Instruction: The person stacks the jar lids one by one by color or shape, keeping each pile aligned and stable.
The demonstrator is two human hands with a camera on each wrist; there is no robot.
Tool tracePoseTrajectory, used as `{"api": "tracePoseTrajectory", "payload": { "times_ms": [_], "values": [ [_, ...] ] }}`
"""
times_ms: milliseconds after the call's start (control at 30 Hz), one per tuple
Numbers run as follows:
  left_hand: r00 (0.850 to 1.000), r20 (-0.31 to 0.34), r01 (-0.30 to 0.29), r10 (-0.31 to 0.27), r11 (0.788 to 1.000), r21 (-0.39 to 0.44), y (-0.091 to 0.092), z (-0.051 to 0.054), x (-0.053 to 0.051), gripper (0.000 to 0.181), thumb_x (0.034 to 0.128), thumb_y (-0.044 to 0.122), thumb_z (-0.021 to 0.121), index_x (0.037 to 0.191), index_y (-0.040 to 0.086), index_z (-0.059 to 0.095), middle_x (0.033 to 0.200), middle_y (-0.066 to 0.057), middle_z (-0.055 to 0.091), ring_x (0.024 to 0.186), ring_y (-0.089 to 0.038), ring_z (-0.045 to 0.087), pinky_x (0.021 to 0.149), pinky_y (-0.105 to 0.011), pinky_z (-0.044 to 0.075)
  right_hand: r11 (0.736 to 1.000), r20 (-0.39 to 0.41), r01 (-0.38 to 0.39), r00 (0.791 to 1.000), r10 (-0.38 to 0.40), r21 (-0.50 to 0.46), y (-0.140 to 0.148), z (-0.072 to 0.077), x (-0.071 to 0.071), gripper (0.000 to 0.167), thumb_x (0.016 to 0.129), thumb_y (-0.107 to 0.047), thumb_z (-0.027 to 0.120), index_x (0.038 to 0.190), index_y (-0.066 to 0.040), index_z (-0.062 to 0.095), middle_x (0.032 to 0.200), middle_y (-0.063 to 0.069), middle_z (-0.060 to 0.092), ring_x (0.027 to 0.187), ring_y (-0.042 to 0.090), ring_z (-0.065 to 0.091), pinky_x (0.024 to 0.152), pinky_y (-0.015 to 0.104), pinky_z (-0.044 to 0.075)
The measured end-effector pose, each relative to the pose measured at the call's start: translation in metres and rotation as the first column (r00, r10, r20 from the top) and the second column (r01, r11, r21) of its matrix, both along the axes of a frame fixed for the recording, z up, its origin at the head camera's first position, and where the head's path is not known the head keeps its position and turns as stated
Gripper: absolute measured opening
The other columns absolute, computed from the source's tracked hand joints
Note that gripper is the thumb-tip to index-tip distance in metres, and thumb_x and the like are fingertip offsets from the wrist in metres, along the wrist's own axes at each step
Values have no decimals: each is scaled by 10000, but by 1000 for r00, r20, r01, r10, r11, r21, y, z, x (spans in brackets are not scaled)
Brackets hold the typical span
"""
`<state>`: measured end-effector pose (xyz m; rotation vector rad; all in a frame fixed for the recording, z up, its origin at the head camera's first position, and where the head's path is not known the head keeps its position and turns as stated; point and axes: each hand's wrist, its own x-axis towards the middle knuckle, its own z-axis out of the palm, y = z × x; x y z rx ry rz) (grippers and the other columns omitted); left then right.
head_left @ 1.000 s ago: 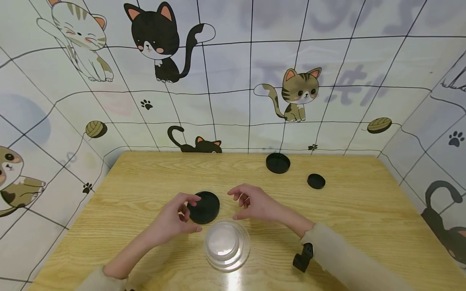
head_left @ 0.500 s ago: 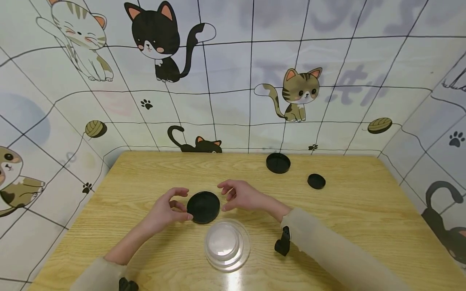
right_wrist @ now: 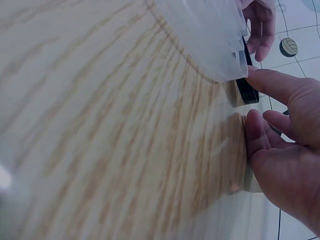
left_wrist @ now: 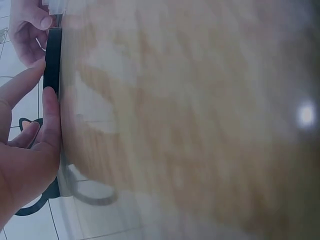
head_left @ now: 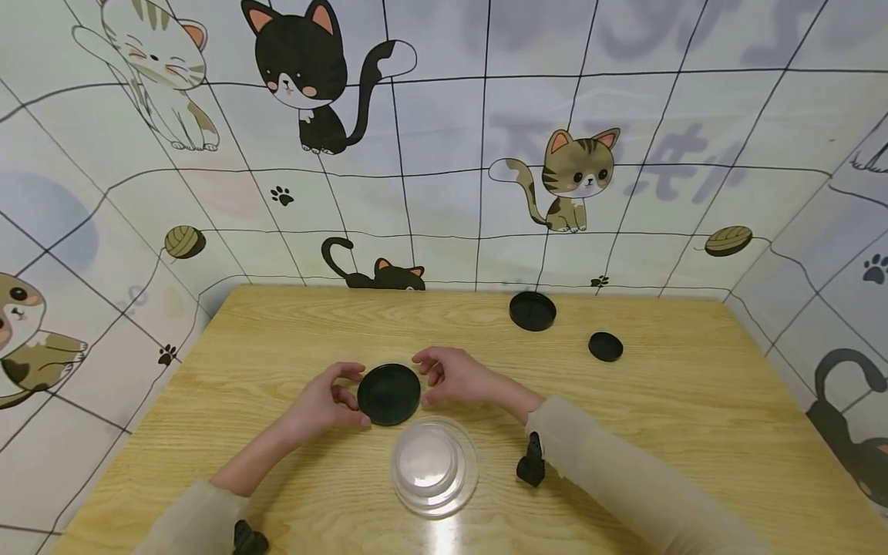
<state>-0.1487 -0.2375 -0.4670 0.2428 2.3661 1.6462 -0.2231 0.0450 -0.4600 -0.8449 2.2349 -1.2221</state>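
Observation:
A round black lid with a raised rim lies flat on the wooden table between the hands. My left hand curves round the lid's left side; thumb and a fingertip rest against its edge in the left wrist view. On the opposite side, my right hand has its thumb and fingers spread around the edge, with a small gap beside a fingertip in the right wrist view. Just nearer than the lid is a clear stepped plastic piece, which looks like stacked transparent containers.
Farther back on the wooden table lie a black lid with a raised rim and a smaller black disc. A cat-patterned wall covering stands behind the table and along its sides.
Both hands have moved from around the clear containers to the black lid's sides, then closed in slightly on its rim. The lid and containers have stayed in place.

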Motion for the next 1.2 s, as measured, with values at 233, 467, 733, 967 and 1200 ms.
{"api": "tracePoseTrajectory", "payload": {
  "times_ms": [233, 467, 733, 967, 1200],
  "values": [
    [1000, -17, -11, 10, 999, -53, 2, -5, -2, 844, 704, 1, 919, 1422, -46, 478, 1278, -210, 509, 853, -245, 562, 675, -274, 514, 998, -40, -41, 998, 42, 40, -1, -3, -5, 654, 799, -21, 855, 1379, 44, 559, 1112, 59, 569, 899, 146, 527, 799, 252, 480],
    [999, -34, -21, 17, 994, -109, 6, -5, -1, 817, 709, 25, 922, 1408, -39, 505, 1239, -193, 534, 845, -234, 556, 675, -271, 495, 997, -76, -66, 995, 70, 50, -4, -2, -4, 655, 804, -35, 850, 1388, 37, 562, 1135, 65, 575, 869, 140, 535, 809, 267, 468],
    [998, -50, -38, 31, 987, -154, 9, -3, -2, 809, 712, 22, 927, 1403, -38, 509, 1225, -179, 541, 810, -206, 544, 658, -262, 480, 998, -83, -57, 995, 60, 39, -5, -5, -2, 609, 796, -24, 856, 1345, 18, 596, 1090, 58, 565, 836, 134, 516, 763, 257, 454],
    [998, -56, -32, 25, 991, -131, 13, 3, -1, 833, 707, 2, 923, 1414, -52, 486, 1264, -203, 520, 801, -220, 522, 638, -267, 464, 999, -78, -45, 996, 47, 22, -5, -5, -2, 634, 770, -40, 882, 1335, 4, 597, 1082, 57, 565, 835, 136, 518, 771, 261, 458],
    [999, -48, -7, 3, 997, -72, 14, 7, -4, 824, 728, -13, 904, 1423, -54, 464, 1296, -216, 496, 764, -217, 591, 627, -259, 498, 999, 10, -16, 1000, 17, -31, 2, 0, -3, 703, 767, -51, 890, 1388, -20, 561, 1126, 67, 576, 837, 152, 548, 753, 280, 478]
  ]
}}
